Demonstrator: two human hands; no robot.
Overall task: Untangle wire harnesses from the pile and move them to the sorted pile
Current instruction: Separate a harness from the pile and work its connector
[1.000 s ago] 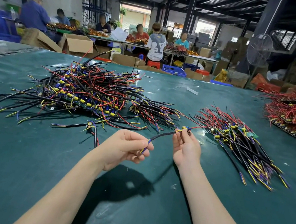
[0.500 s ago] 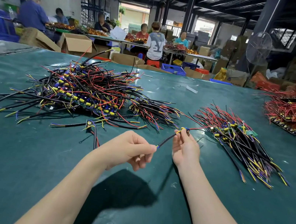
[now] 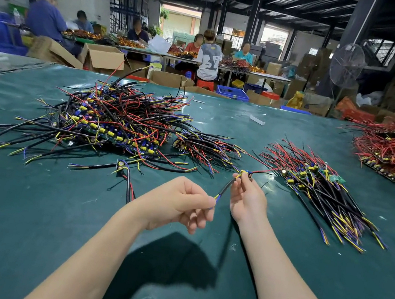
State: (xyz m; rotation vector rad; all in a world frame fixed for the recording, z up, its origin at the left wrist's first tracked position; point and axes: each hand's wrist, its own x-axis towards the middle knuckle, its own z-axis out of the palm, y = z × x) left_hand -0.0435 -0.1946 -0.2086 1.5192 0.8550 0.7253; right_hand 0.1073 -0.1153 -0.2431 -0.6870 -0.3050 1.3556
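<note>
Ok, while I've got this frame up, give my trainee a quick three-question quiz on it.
1. True or false: the left hand and the right hand both grip the same harness.
2. Multiple choice: the neatly aligned sorted pile lies A) left of the hands, B) right of the hands, C) under the forearms.
3. Fill in: the wire tips at the left hand's fingers are blue and ___.
Key: 1 true; 2 B; 3 yellow.
</note>
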